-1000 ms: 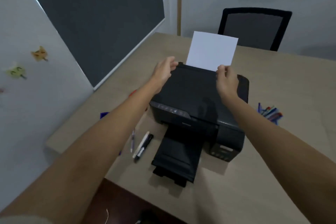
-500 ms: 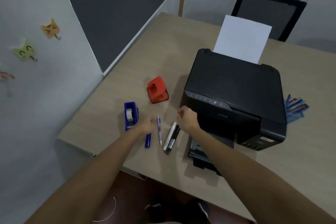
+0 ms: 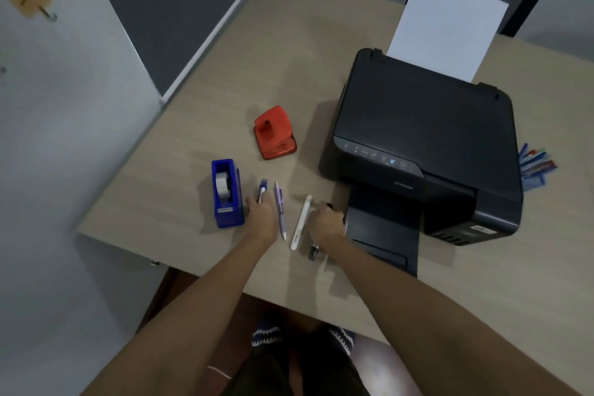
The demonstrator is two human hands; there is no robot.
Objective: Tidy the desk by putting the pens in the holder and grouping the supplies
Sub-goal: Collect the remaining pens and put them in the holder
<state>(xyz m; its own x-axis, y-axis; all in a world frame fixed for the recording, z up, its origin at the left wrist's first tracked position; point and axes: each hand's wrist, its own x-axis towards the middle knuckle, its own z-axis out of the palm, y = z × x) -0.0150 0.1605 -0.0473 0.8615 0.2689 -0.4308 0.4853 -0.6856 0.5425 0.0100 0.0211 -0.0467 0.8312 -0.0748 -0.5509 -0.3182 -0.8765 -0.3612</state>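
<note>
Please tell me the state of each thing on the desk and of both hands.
Left hand: closing on blue pen.
Right hand: closing on black marker.
Purple pen: lying free.
White marker: lying free.
Printer: paper loaded, tray out.
Tape dispenser: upright.

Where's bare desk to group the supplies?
Free: the far stretch behind the red hole punch, left of the printer, and the near edge right of the right hand. Crowded: between tape dispenser and printer tray, with pens and left hand.
</note>
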